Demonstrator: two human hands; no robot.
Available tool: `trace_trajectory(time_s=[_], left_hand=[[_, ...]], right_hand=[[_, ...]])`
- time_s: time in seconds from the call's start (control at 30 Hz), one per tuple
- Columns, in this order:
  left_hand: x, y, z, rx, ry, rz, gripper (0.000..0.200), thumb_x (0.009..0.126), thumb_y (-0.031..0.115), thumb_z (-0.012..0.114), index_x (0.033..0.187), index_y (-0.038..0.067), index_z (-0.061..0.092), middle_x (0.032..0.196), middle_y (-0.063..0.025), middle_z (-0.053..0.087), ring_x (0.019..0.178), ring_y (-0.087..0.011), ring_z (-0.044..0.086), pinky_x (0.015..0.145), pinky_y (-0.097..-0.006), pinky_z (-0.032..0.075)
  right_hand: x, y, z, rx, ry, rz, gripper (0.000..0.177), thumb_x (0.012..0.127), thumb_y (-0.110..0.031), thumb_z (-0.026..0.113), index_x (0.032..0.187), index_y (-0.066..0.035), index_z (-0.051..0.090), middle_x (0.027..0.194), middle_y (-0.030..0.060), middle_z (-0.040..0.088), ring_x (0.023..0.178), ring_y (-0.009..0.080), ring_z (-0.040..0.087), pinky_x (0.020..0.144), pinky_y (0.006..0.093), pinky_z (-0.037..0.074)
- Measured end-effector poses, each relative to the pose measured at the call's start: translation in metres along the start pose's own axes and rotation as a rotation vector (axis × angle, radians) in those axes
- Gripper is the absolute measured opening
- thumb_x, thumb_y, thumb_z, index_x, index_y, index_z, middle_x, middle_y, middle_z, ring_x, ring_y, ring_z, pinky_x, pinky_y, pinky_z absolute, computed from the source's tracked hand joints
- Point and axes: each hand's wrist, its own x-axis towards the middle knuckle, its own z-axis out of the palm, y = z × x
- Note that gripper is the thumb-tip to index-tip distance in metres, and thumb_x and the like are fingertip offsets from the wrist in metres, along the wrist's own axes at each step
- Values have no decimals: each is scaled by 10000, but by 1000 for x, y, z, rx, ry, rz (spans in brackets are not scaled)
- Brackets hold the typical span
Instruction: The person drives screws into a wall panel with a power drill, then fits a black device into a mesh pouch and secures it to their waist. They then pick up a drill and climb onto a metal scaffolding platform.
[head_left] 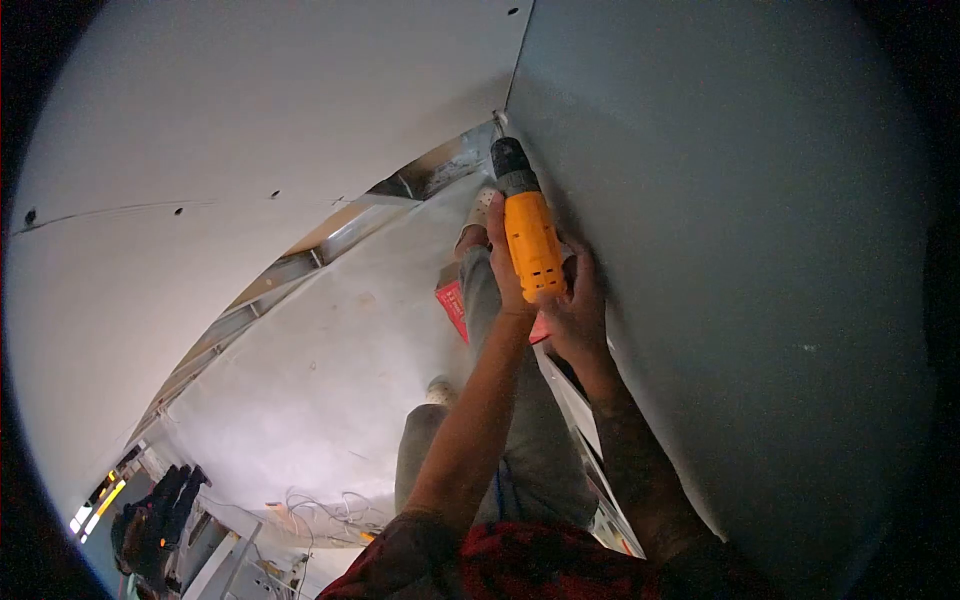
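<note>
An orange cordless drill [534,240] with a black chuck [511,158] is held out ahead of me. Its tip meets the lower corner where the white wall panel [300,110] joins the grey wall panel [740,250]; the exact contact is too small to make out. My left hand [507,262] is closed along the drill's left side, thumb pointing forward. Around the rear and handle on the other side, my right hand [577,308] grips the drill. The handle and most of the right fingers are hidden beneath the body.
Below the white panel's edge runs an open gap with metal framing [318,255]. A red box [453,308] sits on the pale floor [320,370] by my legs. Loose cables [340,515] and dark clothing [155,525] appear at the lower left. The grey wall stands close on my right.
</note>
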Motion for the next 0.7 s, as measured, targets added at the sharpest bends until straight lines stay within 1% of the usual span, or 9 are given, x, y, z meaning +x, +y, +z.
trace_trajectory(time_s=[0.07, 0.1, 0.17, 0.23, 0.3, 0.37, 0.5, 0.57, 0.7], left_hand=[[-4, 6, -15, -210, 27, -110, 626, 925, 116, 561, 1469, 156, 254, 1146, -114, 569, 915, -186, 619, 787, -294, 528], [-8, 10, -28, -202, 34, -107, 626, 925, 116, 561, 1469, 156, 254, 1146, -114, 569, 915, -186, 619, 787, -294, 528], [-25, 15, -65, 54, 2, -31, 638, 919, 104, 566, 1473, 158, 254, 1154, -113, 574, 908, -189, 620, 788, -303, 535], [-51, 21, -113, 222, 19, -158, 801, 774, 150, 755, 1430, 83, 300, 1401, -118, 427, 1214, -261, 507, 1003, -330, 423], [-79, 38, -152, 540, -10, -86, 666, 897, 112, 609, 1464, 154, 261, 1149, -110, 601, 886, -208, 639, 808, -311, 535], [-103, 49, -188, 825, 20, 18, 832, 794, 168, 754, 1457, 128, 251, 1159, -125, 631, 967, -220, 651, 843, -322, 518], [-137, 74, -212, 847, 110, 14, 818, 798, 168, 748, 1445, 80, 255, 1101, -117, 629, 954, -219, 645, 821, -331, 525], [-147, 81, -215, 1056, 147, 204, 801, 809, 169, 745, 1441, 82, 262, 1067, -121, 623, 939, -224, 643, 796, -332, 532], [-167, 74, -225, 626, 165, -55, 826, 782, 197, 761, 1433, 37, 280, 1226, -127, 509, 1032, -205, 571, 903, -313, 461]], right_hand=[[-17, 25, 5, 929, -86, 543, 411, 934, -297, 534, 1177, 32, 498, 1040, 129, 614, 963, 190, 602, 832, 305, 476], [-22, 29, 7, 1088, -123, 642, 256, 952, -130, 463, 1152, 23, 512, 994, 105, 606, 900, 170, 598, 779, 279, 484], [-43, 73, 32, 1224, -163, 772, 242, 932, -82, 473, 1148, 18, 516, 978, 102, 604, 898, 175, 600, 794, 287, 495], [-44, 68, 40, 1318, -211, 974, 235, 900, 21, 478, 1129, 10, 528, 949, 100, 609, 878, 188, 608, 826, 301, 521], [-44, 60, 58, 1357, -211, 991, 215, 903, 18, 489, 1114, 9, 530, 959, 108, 617, 872, 185, 610, 835, 295, 523], [-41, 46, 68, 1390, -207, 1005, 196, 906, 15, 501, 1100, 7, 531, 970, 115, 626, 865, 181, 611, 843, 289, 526], [-23, 17, 72, 1383, -473, 819, 111, 940, -86, 537, 1023, -17, 561, 909, 69, 605, 847, 147, 603, 756, 244, 508], [-16, 16, 75, 1359, -540, 739, 109, 945, -121, 551, 1001, -29, 571, 898, 55, 598, 831, 134, 596, 727, 229, 494], [-4, 2, 76, 1243, -502, 789, 191, 919, -123, 588, 1066, -1, 575, 873, 73, 634, 733, 133, 576, 636, 255, 457]])
